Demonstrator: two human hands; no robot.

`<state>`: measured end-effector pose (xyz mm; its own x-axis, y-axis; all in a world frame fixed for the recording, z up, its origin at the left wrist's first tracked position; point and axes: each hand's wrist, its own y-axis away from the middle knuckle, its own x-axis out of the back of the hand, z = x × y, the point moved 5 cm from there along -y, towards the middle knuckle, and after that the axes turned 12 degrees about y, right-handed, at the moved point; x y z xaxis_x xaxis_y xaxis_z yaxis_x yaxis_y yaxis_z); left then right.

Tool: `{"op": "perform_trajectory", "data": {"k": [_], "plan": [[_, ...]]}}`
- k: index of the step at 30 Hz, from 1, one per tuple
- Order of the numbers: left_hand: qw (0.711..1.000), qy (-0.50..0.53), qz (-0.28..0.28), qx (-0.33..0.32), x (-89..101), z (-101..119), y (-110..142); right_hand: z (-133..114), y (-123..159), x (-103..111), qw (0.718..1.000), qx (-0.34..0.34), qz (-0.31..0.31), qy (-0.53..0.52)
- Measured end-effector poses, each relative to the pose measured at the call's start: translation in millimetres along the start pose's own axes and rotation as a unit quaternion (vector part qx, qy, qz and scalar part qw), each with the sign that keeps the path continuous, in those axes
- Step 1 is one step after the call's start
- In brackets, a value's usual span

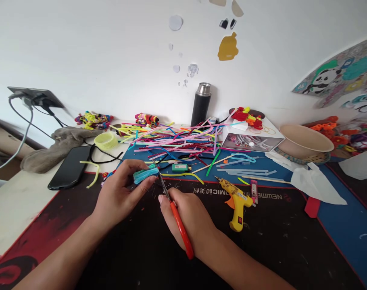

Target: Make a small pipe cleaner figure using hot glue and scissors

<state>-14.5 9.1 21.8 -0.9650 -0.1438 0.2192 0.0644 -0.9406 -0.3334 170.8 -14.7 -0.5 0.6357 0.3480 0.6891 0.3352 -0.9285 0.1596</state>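
My left hand [123,191] pinches a short bundle of light-blue and teal pipe cleaners [145,175] between thumb and fingers. In my right hand [189,215] is a pair of scissors with red handles [182,230]. Its metal blades point up and away, with their tips right at the bundle's right end. Whether the blades touch or cut a strand I cannot tell. Both hands are above the black desk mat [135,257]. A yellow hot glue gun [238,201] lies to the right of my right hand.
Loose colourful pipe cleaners [177,139] are heaped behind my hands. A black phone [70,167] lies left, near a grey plush toy [56,147]. A dark thermos [201,104] stands by the wall. Clear glue sticks [247,172] and a beige bowl [306,137] are right.
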Motion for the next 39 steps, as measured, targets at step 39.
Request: {"op": "perform_trajectory", "data": {"k": [39], "plan": [[0.913,0.332,0.013,0.234,0.7,-21.4,-6.6,16.1,-2.0,-18.1,0.940,0.038,-0.102,-0.322]]}}
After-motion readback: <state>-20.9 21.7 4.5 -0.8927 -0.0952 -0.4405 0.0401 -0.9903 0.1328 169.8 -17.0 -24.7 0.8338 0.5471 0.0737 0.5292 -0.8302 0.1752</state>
